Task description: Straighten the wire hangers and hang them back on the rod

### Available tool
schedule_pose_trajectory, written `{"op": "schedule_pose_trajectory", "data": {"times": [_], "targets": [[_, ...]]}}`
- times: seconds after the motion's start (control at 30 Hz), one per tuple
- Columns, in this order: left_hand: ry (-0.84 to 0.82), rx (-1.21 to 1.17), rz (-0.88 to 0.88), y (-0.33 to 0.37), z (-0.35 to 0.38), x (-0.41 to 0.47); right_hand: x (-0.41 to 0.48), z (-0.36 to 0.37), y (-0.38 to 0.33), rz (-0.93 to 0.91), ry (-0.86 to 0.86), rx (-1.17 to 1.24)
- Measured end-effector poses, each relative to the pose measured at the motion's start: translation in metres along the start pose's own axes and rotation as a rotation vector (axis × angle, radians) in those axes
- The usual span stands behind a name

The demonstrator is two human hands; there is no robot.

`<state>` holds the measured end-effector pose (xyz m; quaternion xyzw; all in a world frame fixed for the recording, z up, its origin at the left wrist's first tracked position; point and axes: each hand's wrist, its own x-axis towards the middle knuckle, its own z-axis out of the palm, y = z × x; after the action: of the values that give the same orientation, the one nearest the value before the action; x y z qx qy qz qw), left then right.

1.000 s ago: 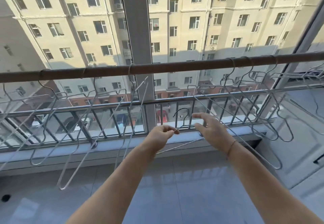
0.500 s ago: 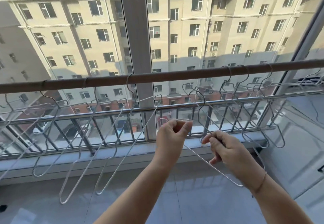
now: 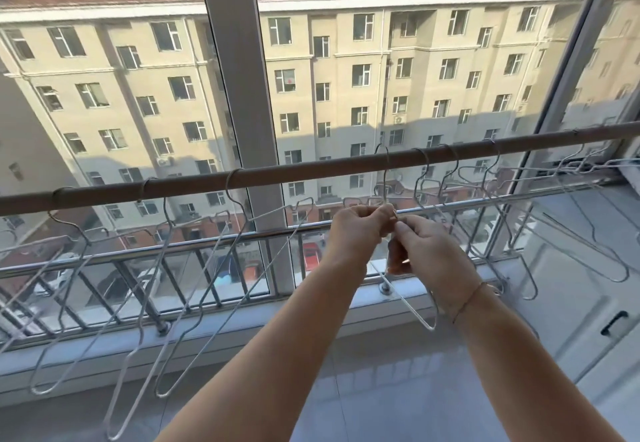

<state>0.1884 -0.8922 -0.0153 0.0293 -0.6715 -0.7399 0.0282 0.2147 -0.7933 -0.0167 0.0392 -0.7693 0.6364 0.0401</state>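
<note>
Both hands meet close together just under the brown rod (image 3: 311, 168), working on one wire hanger (image 3: 385, 182). The left hand (image 3: 358, 232) has its fingers curled in, pinching the wire at the neck just below the hook. The right hand (image 3: 433, 254), touching it knuckle to knuckle, pinches the same wire between thumb and bent fingers slightly lower. Straight above the hands the hanger's hook curves over the rod; below the right wrist its body slants down to a narrow, pointed corner. A thin bracelet (image 3: 467, 299) circles the right wrist. More wire hangers (image 3: 227, 187) hang skewed from the rod out to the left of the left hand, and another bunch (image 3: 427, 164) crowds the rod just right of the right hand. Beyond the hands runs a metal railing (image 3: 207, 244).
</note>
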Motion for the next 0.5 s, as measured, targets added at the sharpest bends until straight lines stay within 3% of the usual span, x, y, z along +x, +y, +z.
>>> {"op": "schedule_pose_trajectory", "data": {"times": [0.3, 0.5], "targets": [[-0.016, 0.023, -0.079, -0.018, 0.02, 0.009, 0.008, -0.017, 0.025, 0.07, 0.011, -0.065], [0.119, 0.13, 0.079, -0.014, 0.004, -0.009, -0.007, -0.029, 0.022, -0.028, 0.011, -0.569]]}}
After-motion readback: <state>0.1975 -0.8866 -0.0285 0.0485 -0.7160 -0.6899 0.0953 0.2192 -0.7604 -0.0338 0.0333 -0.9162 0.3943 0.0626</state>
